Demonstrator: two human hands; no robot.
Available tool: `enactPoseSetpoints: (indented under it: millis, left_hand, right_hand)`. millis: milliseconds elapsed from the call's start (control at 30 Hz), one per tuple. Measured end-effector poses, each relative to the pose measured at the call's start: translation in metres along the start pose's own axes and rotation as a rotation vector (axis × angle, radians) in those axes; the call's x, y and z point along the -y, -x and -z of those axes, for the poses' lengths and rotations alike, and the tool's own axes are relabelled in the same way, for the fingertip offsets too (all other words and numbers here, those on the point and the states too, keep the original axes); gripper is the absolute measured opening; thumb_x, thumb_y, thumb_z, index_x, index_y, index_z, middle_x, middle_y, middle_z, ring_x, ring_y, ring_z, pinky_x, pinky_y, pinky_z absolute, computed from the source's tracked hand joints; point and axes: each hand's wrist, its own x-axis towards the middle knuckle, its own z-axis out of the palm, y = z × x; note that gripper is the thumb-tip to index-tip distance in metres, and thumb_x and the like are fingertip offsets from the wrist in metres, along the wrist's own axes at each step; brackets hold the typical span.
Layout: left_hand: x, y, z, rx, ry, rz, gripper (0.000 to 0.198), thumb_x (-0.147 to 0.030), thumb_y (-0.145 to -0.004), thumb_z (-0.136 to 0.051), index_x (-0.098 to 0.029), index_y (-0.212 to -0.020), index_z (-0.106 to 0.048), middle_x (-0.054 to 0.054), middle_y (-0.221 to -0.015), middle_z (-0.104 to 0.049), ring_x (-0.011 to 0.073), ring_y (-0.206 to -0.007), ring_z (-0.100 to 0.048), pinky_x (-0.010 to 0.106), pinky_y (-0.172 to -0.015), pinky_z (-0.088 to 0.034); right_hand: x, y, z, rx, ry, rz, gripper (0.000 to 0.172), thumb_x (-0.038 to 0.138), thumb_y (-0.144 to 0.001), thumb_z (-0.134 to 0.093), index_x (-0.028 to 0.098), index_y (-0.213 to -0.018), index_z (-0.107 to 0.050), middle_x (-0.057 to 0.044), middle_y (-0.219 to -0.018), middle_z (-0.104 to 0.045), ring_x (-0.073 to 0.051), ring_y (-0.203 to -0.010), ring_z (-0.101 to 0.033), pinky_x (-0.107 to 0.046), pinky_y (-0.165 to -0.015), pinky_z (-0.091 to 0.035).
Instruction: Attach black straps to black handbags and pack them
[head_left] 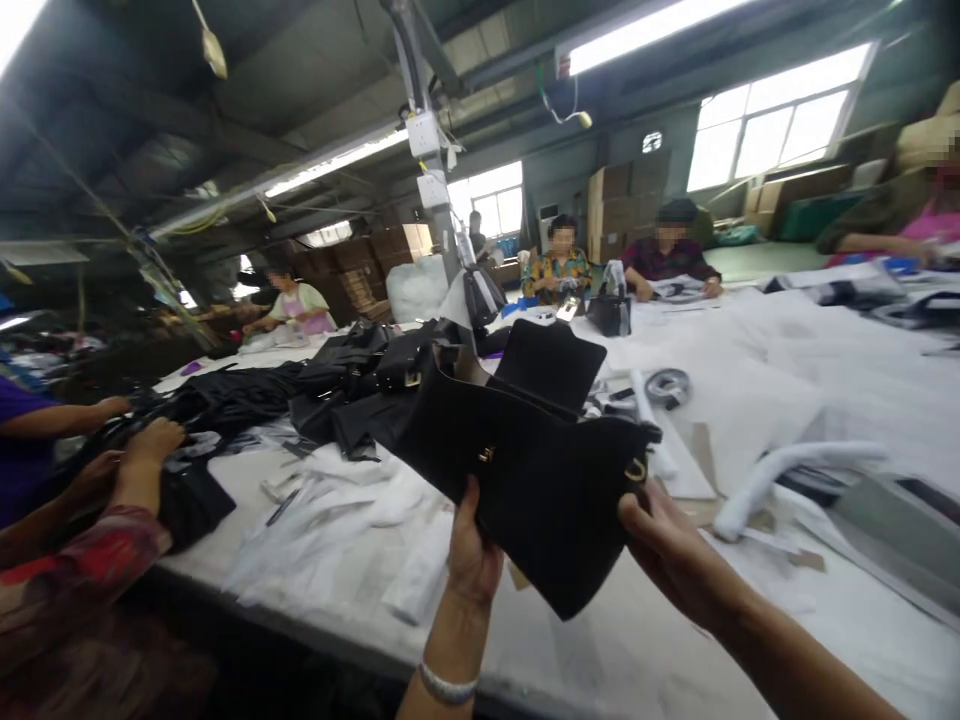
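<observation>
A black handbag (540,480) is held up above the table, tilted, its flap (551,365) standing open at the back. On its front sits a small gold clasp (487,454), and a gold ring (636,470) hangs at the right end. My left hand (474,555) grips the lower edge, thumb on the front and fingers hidden behind. At the bag's right side, my right hand (660,530) is closed on the edge just below the ring. A bracelet circles my left wrist.
A heap of black bags (375,370) lies at left behind white wrapping sheets (352,510). Co-workers' hands (154,440) handle black pieces at far left. Right of the bag are a coiled strap (667,387), a white wrapped tube (795,475) and a grey box (900,530). Other people sit across the table.
</observation>
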Motion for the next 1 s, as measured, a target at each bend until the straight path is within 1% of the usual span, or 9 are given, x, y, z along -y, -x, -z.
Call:
enactPoseSetpoints:
  millis: [100,200,333,433,533,600,733,867,1000]
  left_hand:
    - [0.042,0.021,0.014,0.026,0.023,0.110,0.047,-0.039,-0.089,-0.064,-0.016,-0.130,-0.060,0.012,-0.135,-0.061,0.0284,-0.130,-0.053,0.041,-0.110,-0.045]
    - [0.064,0.037,0.026,0.040,-0.061,0.122,0.047,-0.037,-0.087,-0.068,-0.020,-0.130,-0.060,0.010,-0.139,-0.058,0.0265,-0.133,-0.051,0.038,-0.111,-0.045]
    - [0.072,0.060,0.036,0.092,-0.386,0.127,0.056,-0.043,-0.082,-0.072,-0.022,-0.132,-0.057,0.014,-0.139,-0.058,0.0315,-0.125,-0.057,0.045,-0.100,-0.052]
    - [0.076,0.080,0.043,0.139,-0.632,0.230,0.059,-0.050,-0.082,-0.070,-0.018,-0.130,-0.058,0.018,-0.132,-0.062,0.0326,-0.116,-0.063,0.043,-0.089,-0.056]
    - [0.076,0.100,0.046,0.292,-0.922,0.371,0.050,-0.048,-0.081,-0.070,-0.016,-0.120,-0.066,0.016,-0.117,-0.070,0.0294,-0.104,-0.069,0.034,-0.077,-0.057]
    - [0.069,0.111,0.041,0.425,-1.107,0.351,0.038,-0.043,-0.083,-0.069,-0.016,-0.109,-0.072,0.012,-0.101,-0.075,0.0252,-0.091,-0.072,0.029,-0.069,-0.056]
    - [0.039,0.119,0.012,0.480,-1.292,-0.098,0.024,-0.034,-0.092,-0.059,-0.018,-0.101,-0.075,0.006,-0.085,-0.076,0.0168,-0.075,-0.071,0.024,-0.065,-0.055]
    - [0.010,0.111,-0.009,0.533,-1.414,-0.670,0.020,-0.019,-0.091,-0.061,-0.022,-0.108,-0.071,0.004,-0.097,-0.076,0.0148,-0.088,-0.071,0.024,-0.081,-0.057]
    - [-0.002,0.094,-0.010,0.676,-1.561,-0.890,0.038,-0.023,-0.088,-0.066,-0.024,-0.126,-0.061,0.008,-0.128,-0.066,0.0203,-0.115,-0.064,0.032,-0.099,-0.054]
  right_hand:
    - [-0.001,0.028,0.021,-0.063,0.027,0.032,0.072,0.047,-0.082,-0.072,0.028,-0.144,-0.041,-0.010,-0.142,-0.054,-0.032,-0.134,-0.046,-0.047,-0.112,-0.035]
    - [-0.012,0.048,0.054,-0.043,0.130,0.008,0.055,0.041,-0.082,-0.074,0.026,-0.130,-0.054,-0.010,-0.129,-0.063,-0.033,-0.121,-0.056,-0.048,-0.105,-0.042]
    - [-0.023,0.058,0.098,-0.024,0.205,-0.016,0.049,0.041,-0.073,-0.080,0.022,-0.114,-0.062,-0.009,-0.112,-0.070,-0.033,-0.108,-0.062,-0.049,-0.098,-0.048]
    - [-0.028,0.054,0.122,0.030,0.228,-0.059,0.055,0.039,-0.070,-0.083,0.022,-0.118,-0.062,-0.009,-0.111,-0.070,-0.033,-0.107,-0.063,-0.050,-0.097,-0.048]
    - [-0.033,0.044,0.136,0.154,0.332,-0.077,0.060,0.037,-0.071,-0.083,0.022,-0.125,-0.061,-0.010,-0.119,-0.068,-0.034,-0.114,-0.060,-0.050,-0.102,-0.045]
    - [-0.038,0.039,0.141,0.226,0.387,-0.070,0.062,0.039,-0.074,-0.081,0.023,-0.130,-0.059,-0.011,-0.129,-0.064,-0.034,-0.122,-0.056,-0.050,-0.108,-0.041]
    - [-0.044,0.040,0.146,0.223,0.441,-0.047,0.079,0.043,-0.076,-0.078,0.027,-0.145,-0.043,-0.010,-0.153,-0.042,-0.034,-0.140,-0.036,-0.051,-0.118,-0.027]
    - [-0.044,0.057,0.148,0.204,0.551,-0.061,0.094,0.044,-0.078,-0.076,0.031,-0.154,-0.023,-0.006,-0.161,-0.025,-0.032,-0.146,-0.024,-0.053,-0.120,-0.021]
    - [-0.047,0.081,0.145,0.124,0.705,-0.081,0.093,0.046,-0.081,-0.071,0.038,-0.155,-0.015,-0.001,-0.162,-0.020,-0.034,-0.146,-0.023,-0.053,-0.120,-0.021]
